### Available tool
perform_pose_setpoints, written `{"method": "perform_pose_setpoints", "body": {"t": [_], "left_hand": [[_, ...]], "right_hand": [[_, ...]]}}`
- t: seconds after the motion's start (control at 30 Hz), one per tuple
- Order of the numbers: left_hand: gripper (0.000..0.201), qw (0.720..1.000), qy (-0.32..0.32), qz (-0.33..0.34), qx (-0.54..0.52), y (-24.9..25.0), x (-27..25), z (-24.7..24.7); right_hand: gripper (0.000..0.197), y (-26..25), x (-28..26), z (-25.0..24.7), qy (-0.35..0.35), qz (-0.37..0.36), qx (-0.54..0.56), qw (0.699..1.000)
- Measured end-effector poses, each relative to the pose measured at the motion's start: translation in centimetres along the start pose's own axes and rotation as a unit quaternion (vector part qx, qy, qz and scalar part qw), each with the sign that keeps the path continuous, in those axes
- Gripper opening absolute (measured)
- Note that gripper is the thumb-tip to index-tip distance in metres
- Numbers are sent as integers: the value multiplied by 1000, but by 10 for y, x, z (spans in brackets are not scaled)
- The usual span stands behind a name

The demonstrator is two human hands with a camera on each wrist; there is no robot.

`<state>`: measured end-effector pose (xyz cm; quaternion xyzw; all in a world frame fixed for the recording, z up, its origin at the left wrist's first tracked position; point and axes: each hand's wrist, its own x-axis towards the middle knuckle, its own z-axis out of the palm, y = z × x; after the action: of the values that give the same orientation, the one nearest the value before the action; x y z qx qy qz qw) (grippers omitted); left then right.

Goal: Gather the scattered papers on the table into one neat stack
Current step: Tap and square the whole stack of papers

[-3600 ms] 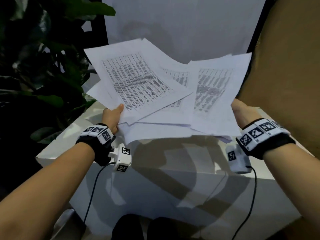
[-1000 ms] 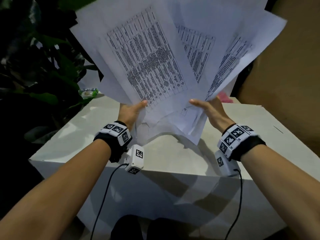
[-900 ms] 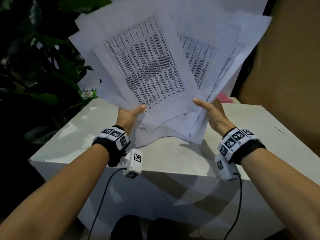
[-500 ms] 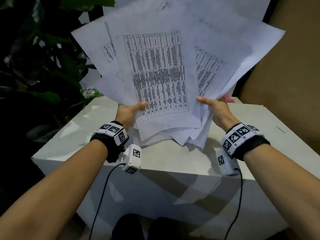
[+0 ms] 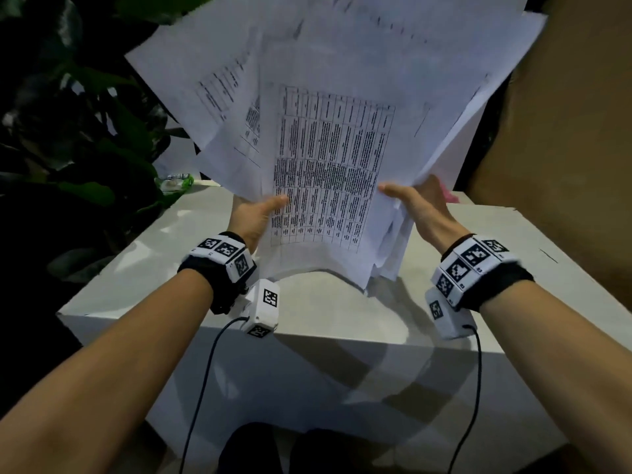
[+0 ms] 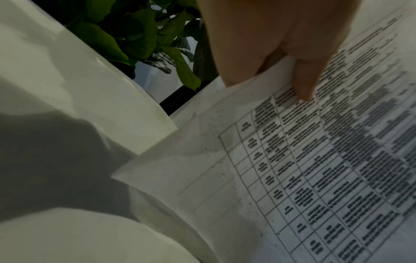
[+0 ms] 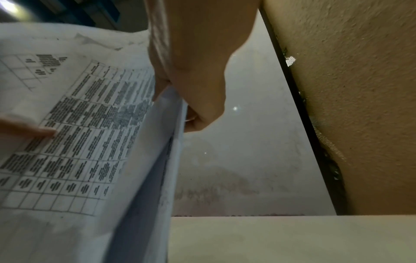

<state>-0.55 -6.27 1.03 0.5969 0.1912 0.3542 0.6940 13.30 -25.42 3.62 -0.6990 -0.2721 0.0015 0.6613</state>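
Note:
A fanned bundle of several white printed papers [image 5: 335, 159] stands upright above the white table [image 5: 342, 313], its lower edges hanging just over the tabletop. My left hand [image 5: 256, 213] grips the bundle's left edge, thumb on the front sheet's table print. My right hand [image 5: 415, 203] grips the right edge, thumb in front and fingers behind. In the left wrist view the thumb [image 6: 303, 83] presses the printed sheet [image 6: 315, 169]. The right wrist view shows the papers [image 7: 78, 133] edge-on beside my right hand [image 7: 193, 85]. The sheets are unevenly aligned, with corners sticking out on the left and at the top.
A dark leafy plant [image 5: 85, 138] stands left of the table. A tan wall [image 5: 574, 131] runs close along the right side. A small green-and-white item [image 5: 174, 181] lies at the table's far left corner, something pink [image 5: 449, 196] behind my right hand.
The papers went from lying low and spread over the table to upright in both hands. Over the last second the hands stayed close together, and the sheets turned straighter and overlap more.

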Motion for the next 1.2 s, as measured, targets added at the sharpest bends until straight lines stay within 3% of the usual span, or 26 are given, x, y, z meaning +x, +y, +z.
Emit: {"method": "perform_pose_setpoints", "body": {"t": [0.03, 0.1, 0.2, 0.27, 0.3, 0.4, 0.5, 0.6, 0.63, 0.73, 0.8, 0.87, 0.93, 0.97, 1.0, 1.07, 1.1, 1.13, 1.2], "left_hand": [[50, 1000, -6, -1, 7, 1, 0, -1], [40, 1000, -20, -5, 4, 3, -3, -4], [74, 1000, 1, -12, -13, -5, -6, -4], [70, 1000, 12, -17, 0, -10, -4, -4], [68, 1000, 11, -15, 9, -10, -4, -3], [106, 1000, 24, 4, 10, -21, 11, -7], [120, 1000, 22, 6, -9, -27, 21, -13], [85, 999, 38, 6, -15, -13, 12, -12], [81, 999, 46, 6, -15, -13, 12, -12], [97, 999, 40, 6, 0, -7, 9, -4], [61, 999, 28, -14, 2, 5, 1, 3], [34, 999, 32, -18, -7, 12, -2, 6], [19, 999, 33, 7, -21, 18, -4, 6], [23, 999, 35, 12, -34, 18, -3, 6], [42, 998, 34, 21, -47, 16, -2, 6], [92, 995, 36, 49, -74, 12, 3, 2], [95, 995, 26, 47, -85, 13, 1, 3], [83, 996, 19, 36, -85, 13, 1, 3], [37, 998, 10, 21, -66, 15, -1, 4]], "right_hand": [[39, -3, -1, -2, -17, -2, 8, 1000], [29, -2, -2, -3, -40, 8, 22, 999], [18, 6, 0, -1, -22, 51, 53, 997], [17, 10, -2, 2, -15, 58, 50, 997], [20, 12, -3, 4, -10, 62, 47, 997], [49, 15, 1, 11, 31, 78, 54, 995], [52, 16, 5, 13, 57, 102, 48, 992], [45, 15, 3, 14, 48, 98, 41, 993], [47, 13, -1, 16, 44, 102, 43, 993], [55, 11, -4, 17, 24, 111, 50, 992], [25, 8, -1, 15, 18, 120, 53, 991], [28, 0, -2, 14, 32, 127, 44, 990], [32, -3, -2, 13, 46, 126, 44, 990], [48, -3, -1, 14, 51, 121, 56, 990], [62, -3, 0, 14, 46, 106, 71, 991], [70, -3, -1, 12, 45, 107, 69, 991], [70, -4, -2, 10, 43, 111, 72, 990], [70, -4, -2, 10, 38, 107, 82, 990], [69, -6, -1, 12, 45, 103, 89, 990]]}}
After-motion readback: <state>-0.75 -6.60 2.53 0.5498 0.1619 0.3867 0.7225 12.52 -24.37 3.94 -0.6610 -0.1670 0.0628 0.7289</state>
